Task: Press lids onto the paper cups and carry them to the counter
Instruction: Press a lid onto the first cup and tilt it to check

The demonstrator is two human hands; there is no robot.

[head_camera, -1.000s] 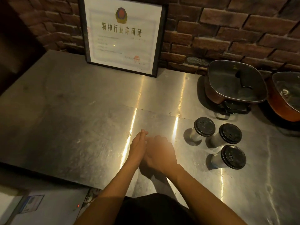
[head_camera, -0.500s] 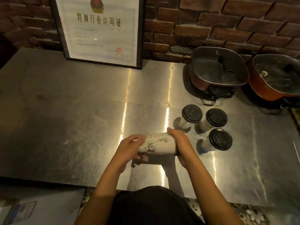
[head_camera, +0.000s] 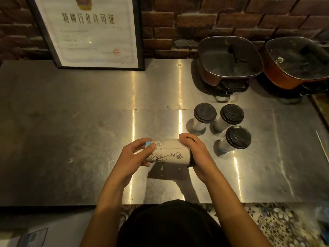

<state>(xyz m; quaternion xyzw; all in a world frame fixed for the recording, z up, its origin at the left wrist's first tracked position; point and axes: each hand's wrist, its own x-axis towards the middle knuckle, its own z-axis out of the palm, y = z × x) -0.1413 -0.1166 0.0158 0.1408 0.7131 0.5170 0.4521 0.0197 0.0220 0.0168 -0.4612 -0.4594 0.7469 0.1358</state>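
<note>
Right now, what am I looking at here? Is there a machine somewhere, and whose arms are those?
There is no machine. The picture comes from a wide-angle camera worn on a person's head, looking down and forward, so the two bare arms at the bottom are that person's own.

The left hand and the right hand hold one paper cup between them, lying on its side just above a metal counter. The left hand is at the cup's base; the right hand covers its mouth end, where a dark lid edge peeks out.

To the right stand three more cups with black lids. Behind them are two square pans with glass lids. A framed certificate leans on the brick wall.
</note>
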